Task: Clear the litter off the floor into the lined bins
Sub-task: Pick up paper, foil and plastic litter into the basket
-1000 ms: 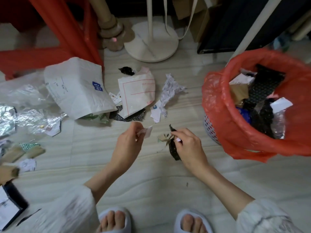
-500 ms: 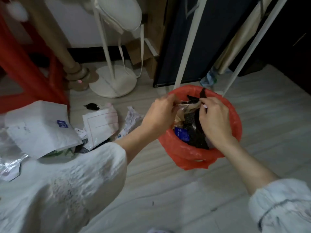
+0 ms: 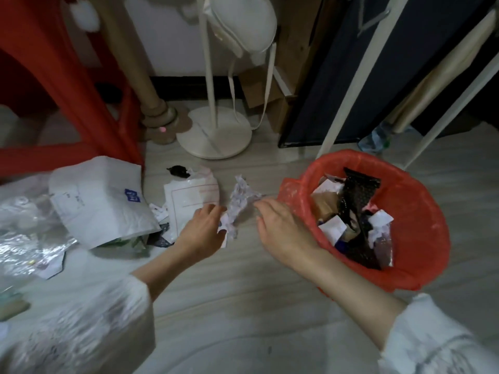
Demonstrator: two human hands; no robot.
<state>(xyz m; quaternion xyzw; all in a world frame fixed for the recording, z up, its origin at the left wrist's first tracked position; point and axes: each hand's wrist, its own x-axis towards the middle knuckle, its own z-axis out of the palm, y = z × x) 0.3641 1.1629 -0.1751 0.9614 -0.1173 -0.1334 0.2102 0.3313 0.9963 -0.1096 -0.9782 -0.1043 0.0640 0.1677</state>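
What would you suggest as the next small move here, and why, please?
Probably close both hands on the crumpled paper and lift it across into the red-lined bin. The left hand is at its lower end, the right hand is near its upper end, both look empty, and the bin stands just right of it.

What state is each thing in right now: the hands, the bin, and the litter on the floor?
left hand: open, touching crumpled paper
right hand: open, empty, beside paper
red-lined bin: upright, partly filled
crumpled paper: on floor
white mailer bag: on floor
red-bordered envelope: on floor
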